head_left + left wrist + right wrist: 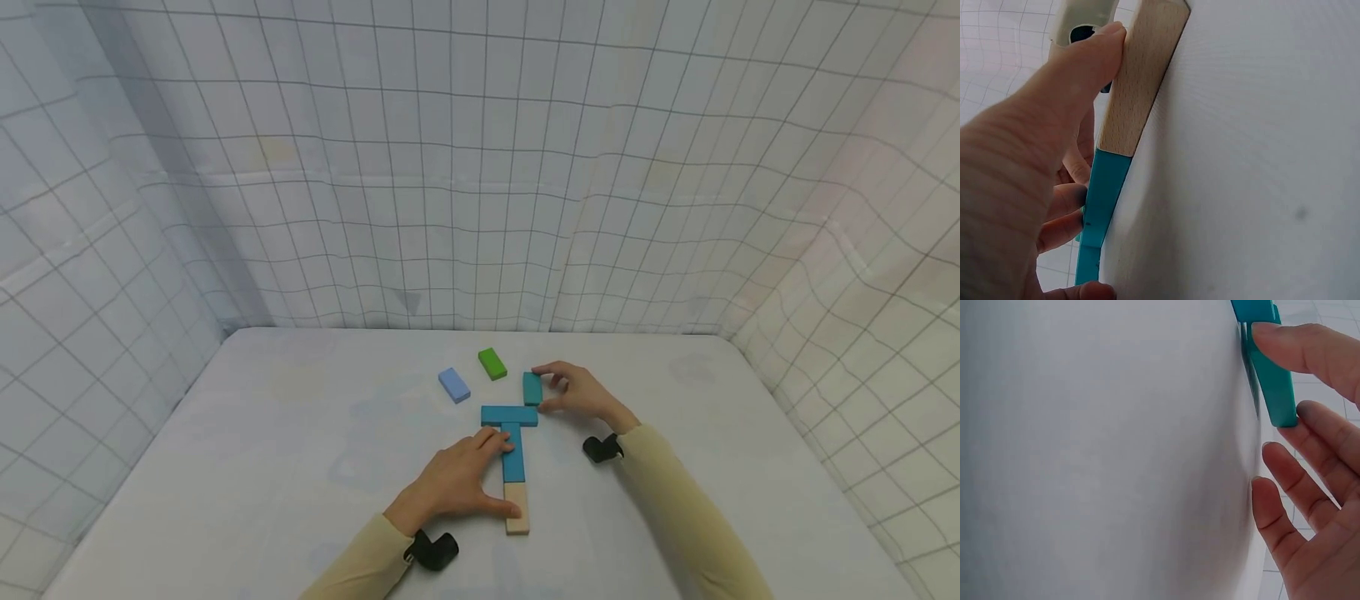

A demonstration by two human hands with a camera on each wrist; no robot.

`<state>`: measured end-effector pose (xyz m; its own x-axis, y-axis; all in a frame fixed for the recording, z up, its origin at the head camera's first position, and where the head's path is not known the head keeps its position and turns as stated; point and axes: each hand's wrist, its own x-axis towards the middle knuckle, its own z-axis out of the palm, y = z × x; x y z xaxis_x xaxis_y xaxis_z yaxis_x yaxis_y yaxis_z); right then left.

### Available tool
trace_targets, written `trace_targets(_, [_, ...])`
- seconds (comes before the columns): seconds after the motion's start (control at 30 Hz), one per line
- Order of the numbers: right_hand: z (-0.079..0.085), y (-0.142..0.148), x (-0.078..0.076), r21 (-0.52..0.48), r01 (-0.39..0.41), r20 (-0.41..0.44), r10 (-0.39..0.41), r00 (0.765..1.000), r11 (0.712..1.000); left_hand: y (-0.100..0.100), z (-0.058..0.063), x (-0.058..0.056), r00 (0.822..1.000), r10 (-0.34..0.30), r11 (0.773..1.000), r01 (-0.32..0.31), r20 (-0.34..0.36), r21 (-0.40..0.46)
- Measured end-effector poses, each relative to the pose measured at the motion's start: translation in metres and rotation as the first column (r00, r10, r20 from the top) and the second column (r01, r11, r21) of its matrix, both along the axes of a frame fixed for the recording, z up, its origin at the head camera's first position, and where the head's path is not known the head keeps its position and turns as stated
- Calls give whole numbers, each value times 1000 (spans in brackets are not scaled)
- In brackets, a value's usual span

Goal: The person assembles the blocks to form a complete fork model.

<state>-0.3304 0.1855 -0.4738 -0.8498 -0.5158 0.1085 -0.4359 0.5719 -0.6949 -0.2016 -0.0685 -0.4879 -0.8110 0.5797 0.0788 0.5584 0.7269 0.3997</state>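
My right hand (576,392) pinches a teal block (532,388) at its two ends, thumb at the near end and a fingertip at the far end. In the right wrist view the teal block (1275,387) tilts slightly, its other fingers spread beside it. Below it, a blue block (498,415) lies crosswise over the top of an upright-running blue block (513,454), forming a T. A bare wooden block (517,496) continues that line toward me. My left hand (457,479) rests along this line, thumb on the wooden block (1141,81), fingers spread at the blue ones.
A light blue block (454,385) and a green block (492,364) lie behind and left of the T on the white table (300,467). White cloth with a grid pattern (480,167) hangs behind the table and at both sides.
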Motion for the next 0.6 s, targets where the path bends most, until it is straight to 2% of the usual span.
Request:
trace_targets(0.23, [-3, -1, 2, 12, -17, -25, 18, 1000, 1000, 0, -1, 0, 1000, -1, 1000, 1, 1, -2])
trace_targets(0.6, [0, -2, 4, 47, -17, 14, 16, 1000, 999, 0, -1, 0, 1000, -1, 1000, 1, -3, 5])
